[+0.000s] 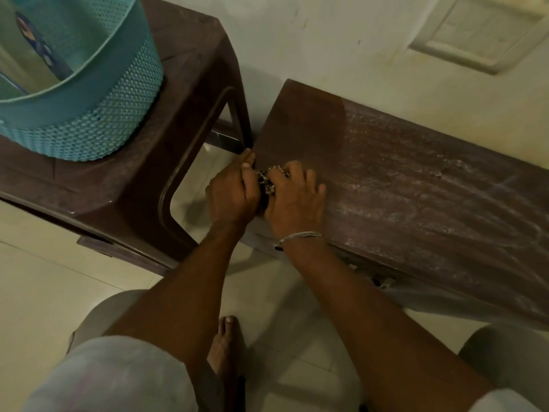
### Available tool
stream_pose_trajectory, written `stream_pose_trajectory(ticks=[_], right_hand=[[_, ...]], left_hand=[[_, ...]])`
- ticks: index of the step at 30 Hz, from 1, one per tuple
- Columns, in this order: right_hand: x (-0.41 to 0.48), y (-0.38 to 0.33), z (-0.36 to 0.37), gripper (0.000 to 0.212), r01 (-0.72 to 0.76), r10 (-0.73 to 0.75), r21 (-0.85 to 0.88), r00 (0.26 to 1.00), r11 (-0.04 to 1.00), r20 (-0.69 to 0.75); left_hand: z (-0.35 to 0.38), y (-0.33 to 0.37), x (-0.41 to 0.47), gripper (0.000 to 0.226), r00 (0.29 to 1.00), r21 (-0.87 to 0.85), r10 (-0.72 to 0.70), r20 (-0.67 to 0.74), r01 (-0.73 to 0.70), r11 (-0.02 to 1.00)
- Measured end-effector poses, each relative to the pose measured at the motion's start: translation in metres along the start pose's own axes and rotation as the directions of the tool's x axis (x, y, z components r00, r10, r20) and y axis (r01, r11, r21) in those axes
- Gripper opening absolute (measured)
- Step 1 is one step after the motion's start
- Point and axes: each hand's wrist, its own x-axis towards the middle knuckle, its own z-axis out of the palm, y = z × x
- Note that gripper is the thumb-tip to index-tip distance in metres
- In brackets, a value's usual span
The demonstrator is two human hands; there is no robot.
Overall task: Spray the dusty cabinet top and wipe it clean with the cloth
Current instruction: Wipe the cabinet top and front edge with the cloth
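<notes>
A brown cabinet top (416,179) runs from centre to the right edge. Its left part looks dark and wiped, the rest carries pale dust streaks. A small patterned cloth (269,181), black and light, is bunched at the top's near left corner. My left hand (234,191) grips the cloth from the left, at the cabinet's edge. My right hand (297,197), with a metal bangle on the wrist, presses on the cloth from the right, fingers spread over the wood. Most of the cloth is hidden between the two hands. No spray bottle is in view.
A brown plastic stool (166,120) stands left of the cabinet, almost touching it, with a teal perforated basket (89,114) on top. A pale wall runs behind. My bare foot (222,343) rests on the light tiled floor below.
</notes>
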Motion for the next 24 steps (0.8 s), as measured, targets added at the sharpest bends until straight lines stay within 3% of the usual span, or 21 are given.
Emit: stream_pose_trajectory(ticks=[6,9,12,16,20,24], right_hand=[[-0.031,0.019,-0.005,0.03,0.008,-0.009,-0.067,1.0,0.998,-0.012],[-0.021,0.034,-0.011,0.032,-0.073,0.071,-0.091,0.997,0.993,-0.022],[-0.01,0.043,-0.015,0.034,-0.122,0.122,-0.105,0.992,0.987,0.0],[-0.032,0.052,-0.018,0.029,-0.08,0.08,-0.111,0.997,0.991,0.0],[-0.041,0.061,-0.019,0.034,-0.056,0.055,-0.114,0.998,0.992,-0.012],[-0.015,0.06,-0.016,0.035,-0.151,0.15,-0.105,0.988,0.983,-0.019]], left_hand=[[0.002,0.005,-0.005,0.056,0.992,0.179,0.12,0.037,-0.124,0.976],[0.011,0.011,-0.014,0.058,0.961,0.356,0.202,0.188,-0.258,0.898],[0.016,0.011,-0.017,0.056,0.953,0.346,0.231,0.198,-0.288,0.893],[0.01,0.015,-0.015,0.027,0.967,0.281,0.245,0.063,-0.253,0.926],[0.009,0.014,-0.013,0.021,0.95,0.375,0.283,0.128,-0.311,0.873],[0.009,0.011,-0.011,0.02,0.923,0.409,0.341,0.176,-0.384,0.828]])
